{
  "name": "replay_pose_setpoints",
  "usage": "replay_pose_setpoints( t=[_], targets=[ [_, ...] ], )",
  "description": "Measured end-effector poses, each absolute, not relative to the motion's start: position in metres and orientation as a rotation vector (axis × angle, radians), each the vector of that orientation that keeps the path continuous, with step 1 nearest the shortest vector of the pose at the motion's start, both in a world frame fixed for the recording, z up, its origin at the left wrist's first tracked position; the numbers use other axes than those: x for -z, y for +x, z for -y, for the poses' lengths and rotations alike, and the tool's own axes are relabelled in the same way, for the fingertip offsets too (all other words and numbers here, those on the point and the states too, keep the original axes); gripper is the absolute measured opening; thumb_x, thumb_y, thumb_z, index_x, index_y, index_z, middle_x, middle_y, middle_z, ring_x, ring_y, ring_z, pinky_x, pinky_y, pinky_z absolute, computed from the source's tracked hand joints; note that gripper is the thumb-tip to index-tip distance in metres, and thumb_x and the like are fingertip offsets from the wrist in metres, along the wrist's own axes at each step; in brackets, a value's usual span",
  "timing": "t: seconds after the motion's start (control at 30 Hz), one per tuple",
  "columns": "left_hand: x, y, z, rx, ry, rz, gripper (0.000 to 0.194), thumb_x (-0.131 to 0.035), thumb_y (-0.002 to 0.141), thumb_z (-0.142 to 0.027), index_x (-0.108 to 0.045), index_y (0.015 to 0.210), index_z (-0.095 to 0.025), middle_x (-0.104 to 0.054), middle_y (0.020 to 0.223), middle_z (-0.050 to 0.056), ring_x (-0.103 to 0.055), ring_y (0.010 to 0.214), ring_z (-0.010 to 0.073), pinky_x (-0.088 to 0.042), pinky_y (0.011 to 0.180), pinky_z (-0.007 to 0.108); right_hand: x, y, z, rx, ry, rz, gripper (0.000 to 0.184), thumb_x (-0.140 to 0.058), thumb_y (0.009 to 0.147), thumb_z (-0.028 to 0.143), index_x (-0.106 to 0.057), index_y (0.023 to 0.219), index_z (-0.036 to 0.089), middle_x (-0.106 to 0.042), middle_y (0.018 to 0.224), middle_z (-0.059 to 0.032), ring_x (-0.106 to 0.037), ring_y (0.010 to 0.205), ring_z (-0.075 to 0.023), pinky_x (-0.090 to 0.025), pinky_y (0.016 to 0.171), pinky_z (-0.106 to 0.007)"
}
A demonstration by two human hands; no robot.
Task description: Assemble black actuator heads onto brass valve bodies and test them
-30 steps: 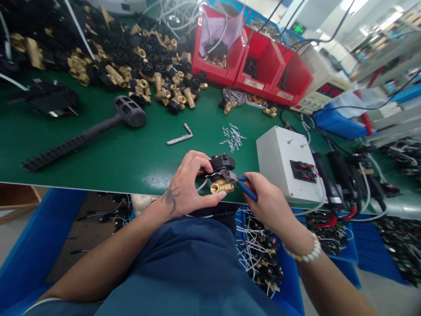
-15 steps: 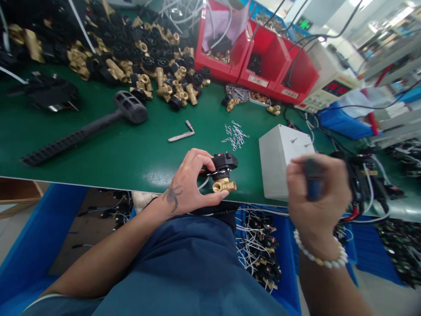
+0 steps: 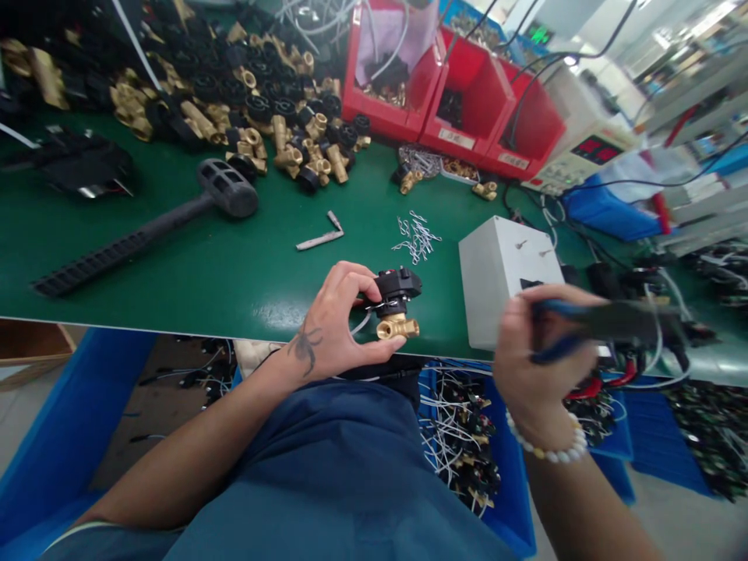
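valve [image 3: 397, 304], just one, pinched by the left hand's [image 3: 339, 319] thumb and fingers; right hand [image 3: 534, 374] curls fingers round one blurred blue-handled tool [image 3: 561, 310].

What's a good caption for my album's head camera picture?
Left hand holds a black-and-brass part; right hand grips a blurred tool near the grey box.

The right hand [image 3: 534, 382] and blue-handled tool [image 3: 558, 308] are blurred; the grey box [image 3: 496, 284] is partly covered. The desk's [image 3: 204, 288] left end is cut off.
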State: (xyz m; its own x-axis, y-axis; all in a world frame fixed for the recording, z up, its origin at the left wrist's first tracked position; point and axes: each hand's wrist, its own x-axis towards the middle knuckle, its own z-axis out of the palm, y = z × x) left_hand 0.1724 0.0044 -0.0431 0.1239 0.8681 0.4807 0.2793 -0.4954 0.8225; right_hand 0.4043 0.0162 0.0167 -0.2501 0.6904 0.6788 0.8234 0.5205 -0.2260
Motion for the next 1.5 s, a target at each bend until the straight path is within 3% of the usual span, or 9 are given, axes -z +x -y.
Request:
replay_pose_setpoints(
  t=[0.13,0.3,0.47,0.63,0.87,1.07,1.23,1.4,1.5],
  targets=[
    [0.044,0.173,-0.004,-1.409,1.842,-1.106,0.041,-0.081,0.07,-0.029,-0.052,0.098,-0.019,-0.055,0.11,0.007,-0.057,0.104,0.021,-0.059,0.078,0.036,-0.019,0.403,-0.015,0.126,-1.204,2.475,0.017,-0.051,0.088,0.008,-0.06,0.1,0.019,-0.059,0.08,-0.002,-0.054,0.067,-0.0139,-0.04,0.06,-0.026],
    [0.043,0.173,-0.004,-1.382,1.846,-1.106,0.042,-0.081,0.071,-0.029,-0.051,0.098,-0.02,-0.056,0.111,0.007,-0.058,0.104,0.0206,-0.06,0.079,0.036,-0.025,0.401,-0.013,0.189,-1.227,1.983,0.016,-0.052,0.094,0.015,-0.055,0.109,0.021,-0.059,0.094,-0.0045,-0.056,0.077,-0.0148,-0.044,0.069,-0.028],
    [0.042,0.172,-0.004,-1.38,1.864,-1.107,0.042,-0.081,0.071,-0.03,-0.051,0.098,-0.02,-0.056,0.11,0.007,-0.058,0.104,0.0214,-0.06,0.079,0.037,-0.018,0.4,-0.014,0.129,-1.227,2.475,0.017,-0.047,0.089,0.008,-0.058,0.098,0.018,-0.057,0.078,-0.0033,-0.053,0.067,-0.015,-0.037,0.058,-0.028],
    [0.044,0.173,-0.005,-1.398,1.859,-1.104,0.042,-0.081,0.07,-0.029,-0.051,0.098,-0.02,-0.056,0.11,0.007,-0.058,0.103,0.0211,-0.06,0.077,0.036,-0.023,0.403,-0.013,0.185,-1.283,2.092,0.015,-0.052,0.095,0.016,-0.056,0.109,0.02,-0.06,0.092,-0.0031,-0.054,0.072,-0.0129,-0.043,0.065,-0.027],
    [0.043,0.173,-0.005,-1.383,1.867,-1.115,0.042,-0.081,0.071,-0.03,-0.051,0.099,-0.02,-0.056,0.111,0.007,-0.058,0.104,0.0217,-0.06,0.078,0.037,-0.016,0.402,-0.016,0.133,-1.269,2.432,0.016,-0.049,0.09,0.009,-0.06,0.097,0.018,-0.059,0.079,-0.0025,-0.052,0.066,-0.0137,-0.038,0.059,-0.028],
    [0.043,0.173,-0.005,-1.4,1.869,-1.097,0.043,-0.082,0.071,-0.029,-0.051,0.099,-0.02,-0.056,0.11,0.007,-0.058,0.104,0.0213,-0.06,0.077,0.036,-0.018,0.4,-0.012,0.176,-1.261,2.105,0.013,-0.054,0.094,0.013,-0.058,0.104,0.02,-0.059,0.085,-0.0006,-0.051,0.065,-0.0105,-0.042,0.062,-0.025],
    [0.045,0.173,-0.004,-1.398,1.842,-1.102,0.044,-0.082,0.07,-0.031,-0.051,0.099,-0.02,-0.056,0.111,0.006,-0.058,0.104,0.0205,-0.059,0.078,0.034,-0.002,0.397,-0.012,-0.175,-1.38,2.333,0.014,-0.049,0.093,0.019,-0.061,0.098,0.017,-0.063,0.083,-0.0042,-0.059,0.072,-0.0148,-0.046,0.064,-0.026],
    [0.046,0.173,-0.002,-1.515,1.698,-1.21,0.044,-0.081,0.071,-0.033,-0.051,0.101,-0.021,-0.055,0.109,0.005,-0.059,0.104,0.0197,-0.057,0.077,0.032,0.012,0.399,-0.015,-0.359,-1.728,2.166,0.054,-0.052,0.097,0.061,-0.062,0.117,0.012,-0.065,0.089,-0.0094,-0.062,0.075,-0.0208,-0.053,0.068,-0.034],
    [0.043,0.172,0.001,-1.527,1.762,-1.305,0.047,-0.082,0.071,-0.034,-0.05,0.102,-0.022,-0.057,0.109,0.006,-0.059,0.102,0.0214,-0.055,0.079,0.035,0.018,0.402,-0.015,-0.237,-1.786,2.287,0.08,-0.053,0.09,0.075,-0.061,0.129,0.006,-0.063,0.114,-0.0223,-0.062,0.104,-0.0357,-0.054,0.086,-0.053]
  ],
)
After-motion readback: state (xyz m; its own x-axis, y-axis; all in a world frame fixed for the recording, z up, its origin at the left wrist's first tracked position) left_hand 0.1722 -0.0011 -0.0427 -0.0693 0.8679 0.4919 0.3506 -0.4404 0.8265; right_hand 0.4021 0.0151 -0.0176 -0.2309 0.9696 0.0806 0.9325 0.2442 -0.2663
